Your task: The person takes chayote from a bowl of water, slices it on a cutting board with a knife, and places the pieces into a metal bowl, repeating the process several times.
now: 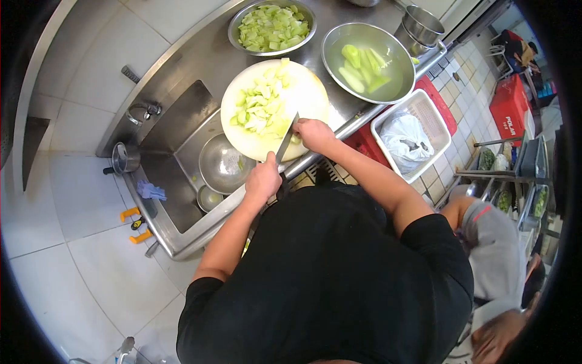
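Observation:
My left hand (264,180) is closed round the handle of a kitchen knife (287,139), its blade pointing up and away over the round white cutting board (315,97). Close beside the blade, on its right, my right hand (315,135) has its fingers curled down on a pale-green vegetable piece, mostly hidden under them. Cut pale-green vegetable pieces (260,106) lie heaped on the board, left of the knife. A steel bowl (233,37) behind the board is full of similar pieces. To its right, a larger bowl (327,67) holds peeled vegetable lengths (364,67) in water.
On the left is a steel sink (182,164) with a bowl (209,161) and a faucet (145,112). A white basket (441,134) with a plastic bag (407,142) stands right of the counter. Steel pots (422,24) sit at the counter's end. Another person (494,249) is behind on the right.

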The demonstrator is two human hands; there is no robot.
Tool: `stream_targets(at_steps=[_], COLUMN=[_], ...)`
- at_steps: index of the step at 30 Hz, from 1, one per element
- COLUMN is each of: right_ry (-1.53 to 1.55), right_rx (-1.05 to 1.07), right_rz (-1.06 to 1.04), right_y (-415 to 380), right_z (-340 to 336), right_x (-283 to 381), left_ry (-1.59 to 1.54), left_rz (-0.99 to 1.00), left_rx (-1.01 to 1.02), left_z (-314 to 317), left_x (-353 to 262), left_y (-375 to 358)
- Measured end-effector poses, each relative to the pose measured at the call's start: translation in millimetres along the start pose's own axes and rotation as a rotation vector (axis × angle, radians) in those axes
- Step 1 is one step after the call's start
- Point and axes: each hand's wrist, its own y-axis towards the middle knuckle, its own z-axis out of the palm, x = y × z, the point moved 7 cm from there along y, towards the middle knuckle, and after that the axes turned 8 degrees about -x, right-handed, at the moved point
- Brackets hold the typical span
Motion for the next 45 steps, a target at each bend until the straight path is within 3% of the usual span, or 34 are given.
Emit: stream_targets(at_steps=[3, 8, 11, 14, 18, 45], right_ry=[-0.003, -0.008, -0.001, -0.010, -0.042, -0.055], right_rx=[-0.029, -0.010, -0.011, -0.029, -0.025, -0.181], right_rz=[0.016, 0.027, 0.016, 0.007, 0.006, -0.093], right_y=[-6.7, -9.3, -10.8, -12.7, -19.2, -40.1], right_z=[2.5, 1.8, 1.7, 7.9, 3.4, 12.9], right_x=[2.0, 1.1, -2.6, -5.3, -4.7, -15.7], left_ry=[0.005, 0.012, 0.026, -0.011, -0.009, -0.069], left_rz=[0.042, 0.021, 0.052, 0.008, 0.049, 0.050], left_rx=[0.005, -0.011, -0.014, 0.002, -0.011, 0.025], left_z=[-20.7, 6.6, -17.1, 11.1, -20.5, 6.2], left_x=[-7.5, 4.0, -8.9, 1.2, -14.2, -8.0], left_y=[-4.8, 2.5, -8.4, -0.6, -12.2, -6.5])
